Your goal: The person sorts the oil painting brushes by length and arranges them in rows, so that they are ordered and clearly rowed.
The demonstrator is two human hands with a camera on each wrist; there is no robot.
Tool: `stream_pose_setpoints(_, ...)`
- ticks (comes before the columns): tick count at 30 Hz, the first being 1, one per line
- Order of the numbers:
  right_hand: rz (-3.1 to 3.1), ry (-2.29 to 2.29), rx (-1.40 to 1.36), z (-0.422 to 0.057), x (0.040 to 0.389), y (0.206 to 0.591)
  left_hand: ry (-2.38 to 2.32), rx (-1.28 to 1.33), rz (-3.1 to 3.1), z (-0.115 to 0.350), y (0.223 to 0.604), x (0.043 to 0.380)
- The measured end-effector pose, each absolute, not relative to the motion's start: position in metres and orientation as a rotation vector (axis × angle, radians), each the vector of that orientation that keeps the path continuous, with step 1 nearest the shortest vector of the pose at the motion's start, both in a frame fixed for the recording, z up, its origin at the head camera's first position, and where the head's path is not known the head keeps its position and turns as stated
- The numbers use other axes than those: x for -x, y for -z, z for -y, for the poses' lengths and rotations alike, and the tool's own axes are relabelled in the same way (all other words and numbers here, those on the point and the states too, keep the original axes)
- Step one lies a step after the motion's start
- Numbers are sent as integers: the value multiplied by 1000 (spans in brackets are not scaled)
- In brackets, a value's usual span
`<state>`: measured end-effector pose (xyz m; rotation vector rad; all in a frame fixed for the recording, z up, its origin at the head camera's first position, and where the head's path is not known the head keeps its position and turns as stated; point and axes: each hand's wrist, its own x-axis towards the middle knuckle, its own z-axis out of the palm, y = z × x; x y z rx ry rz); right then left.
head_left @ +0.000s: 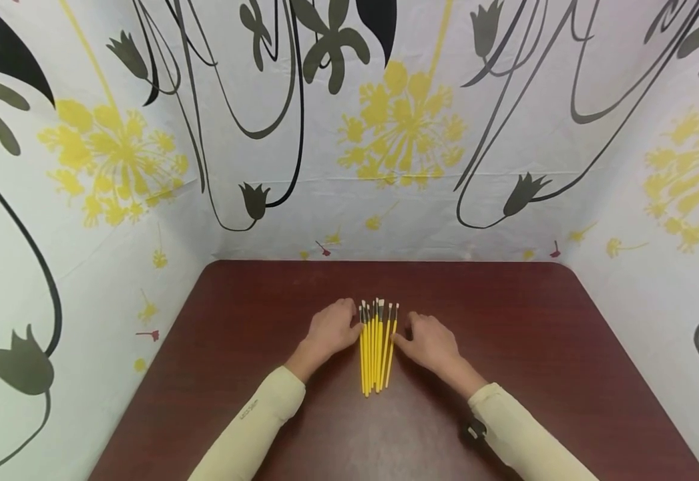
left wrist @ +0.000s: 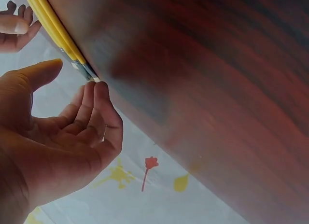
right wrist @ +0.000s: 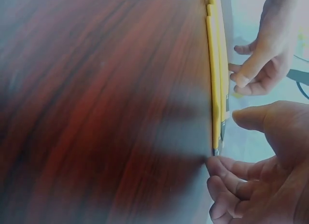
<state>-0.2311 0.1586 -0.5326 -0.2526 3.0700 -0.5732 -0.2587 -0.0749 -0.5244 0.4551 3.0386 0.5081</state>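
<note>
Several thin paintbrushes [head_left: 378, 347] with yellow handles, dark ferrules and pale bristles lie side by side on the table, bristles pointing away from the person. On their left is the left hand [head_left: 331, 327], its fingers softly bent and its thumb tip right at the outermost handle. The right hand [head_left: 430, 339] rests on the other side, thumb reaching toward the rightmost brush. In the left wrist view, the left fingertips [left wrist: 101, 86] are close to the bristle ends, with the thumb apart from them. The right fingertips [right wrist: 216, 166] similarly sit by a brush tip in the right wrist view.
The dark reddish-brown table [head_left: 217, 387] has rounded far corners. White cloth [head_left: 319, 153] printed with yellow, grey and black flowers surrounds it at the back and both sides. Pale sleeves [head_left: 259, 414] cover both forearms, and a dark band shows by the right sleeve.
</note>
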Motion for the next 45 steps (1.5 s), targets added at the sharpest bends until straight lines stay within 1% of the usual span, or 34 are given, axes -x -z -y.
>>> stream_pose_setpoints(28,-2973,603,200,-140,240,538,-566,-355,-2892,70,522,252)
stream_pose_setpoints(45,-2926,506,177,-138,231,533,-465,-325,-2854,66,518,248)
